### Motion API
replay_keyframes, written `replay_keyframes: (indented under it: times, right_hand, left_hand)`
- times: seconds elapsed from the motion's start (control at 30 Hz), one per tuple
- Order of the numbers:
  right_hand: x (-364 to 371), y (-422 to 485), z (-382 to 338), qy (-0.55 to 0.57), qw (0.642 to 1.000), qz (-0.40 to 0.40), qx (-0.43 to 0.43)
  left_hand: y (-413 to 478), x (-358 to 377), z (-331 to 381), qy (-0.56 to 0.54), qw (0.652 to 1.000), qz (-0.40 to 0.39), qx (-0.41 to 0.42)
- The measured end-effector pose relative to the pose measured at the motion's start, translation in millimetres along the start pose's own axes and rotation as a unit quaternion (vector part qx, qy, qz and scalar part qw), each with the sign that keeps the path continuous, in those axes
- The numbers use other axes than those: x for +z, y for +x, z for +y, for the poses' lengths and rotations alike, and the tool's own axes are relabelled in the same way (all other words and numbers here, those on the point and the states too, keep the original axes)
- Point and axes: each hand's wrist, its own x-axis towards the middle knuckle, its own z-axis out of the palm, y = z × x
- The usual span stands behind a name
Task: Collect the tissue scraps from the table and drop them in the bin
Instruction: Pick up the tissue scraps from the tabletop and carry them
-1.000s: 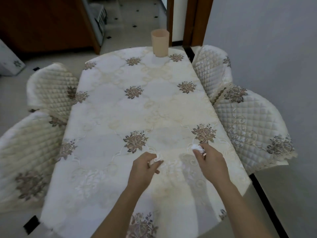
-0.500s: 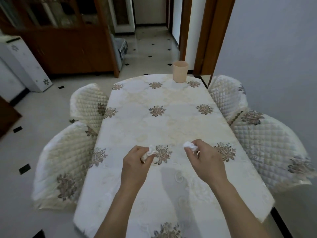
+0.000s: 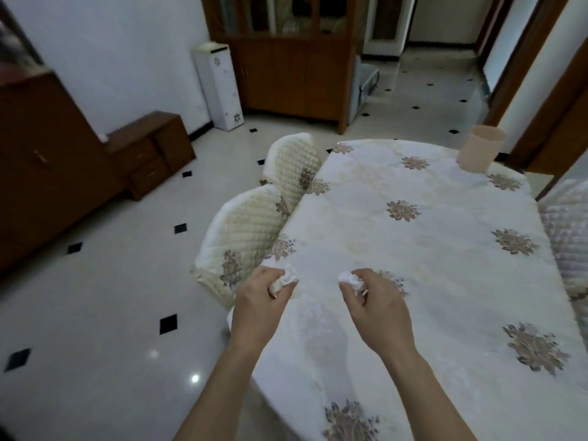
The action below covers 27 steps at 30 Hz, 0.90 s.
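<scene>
While both my arms reach out over the near end of the table [image 3: 445, 281], each hand has a crumpled white tissue scrap in it. My left hand [image 3: 257, 302] hangs above the table's left edge with its fingers curled round the left scrap [image 3: 284, 279]. That scrap bulges out between my thumb and forefinger, on the side away from me. My right hand [image 3: 378, 308] is further in over the flowered cloth, and it pinches the right scrap [image 3: 349, 278] at its fingertips, with the wad poking out past them toward the far end. Both scraps are lifted clear of the cloth, side by side and a little apart. I see no other scraps lying on the cloth. The small peach bin [image 3: 482, 151] stands upright at the far right end of the table, well apart from both hands. Two quilted chairs [image 3: 245, 237] are tucked against the table's left side, on the pale tiled floor [image 3: 111, 313].
</scene>
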Motion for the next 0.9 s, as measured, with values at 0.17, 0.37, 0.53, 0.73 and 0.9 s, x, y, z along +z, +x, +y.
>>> replay_keyframes:
  times: [0.17, 0.37, 0.53, 0.73, 0.9]
  right_hand:
    - [43, -6, -40, 0.04, 0.994, -0.073, -0.069]
    - [96, -18, -97, 0.061, 0.977, -0.161, -0.128]
    - [140, -19, -140, 0.075, 0.961, -0.199, -0.175]
    - [197, 1, -187, 0.066, 0.956, -0.211, -0.191]
    - [263, 38, -242, 0.057, 0.961, -0.202, -0.18]
  left_hand:
    - [-36, -57, -31, 0.05, 0.993, 0.082, -0.067]
    - [-74, -124, -63, 0.092, 0.973, 0.163, -0.135]
    - [-83, -164, -96, 0.077, 0.958, 0.22, -0.165]
    - [-49, -198, -151, 0.069, 0.955, 0.237, -0.166]
    - [12, -241, -214, 0.056, 0.957, 0.24, -0.155]
